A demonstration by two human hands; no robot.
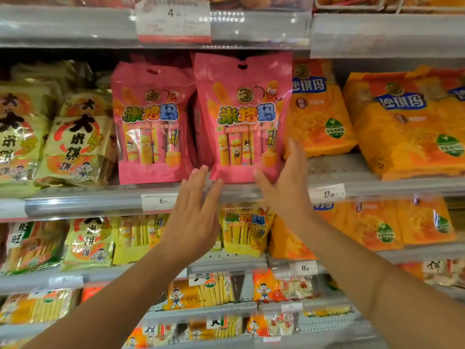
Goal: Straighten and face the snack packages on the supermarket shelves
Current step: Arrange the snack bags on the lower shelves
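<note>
The right pink snack bag (242,117) stands upright at the shelf's front edge (100,201), beside a matching pink bag (151,122). The right hand (284,182) cups its lower right corner, fingers loosely spread. The left hand (196,212) hovers open, fingers straight, near its lower left corner, holding nothing.

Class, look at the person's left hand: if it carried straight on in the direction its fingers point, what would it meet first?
The left hand points up and into the shelf. It would probably meet the lower edge of the right pink snack bag first, just above the shelf rail. Depth is unclear; the fingertips may already touch it.
</note>
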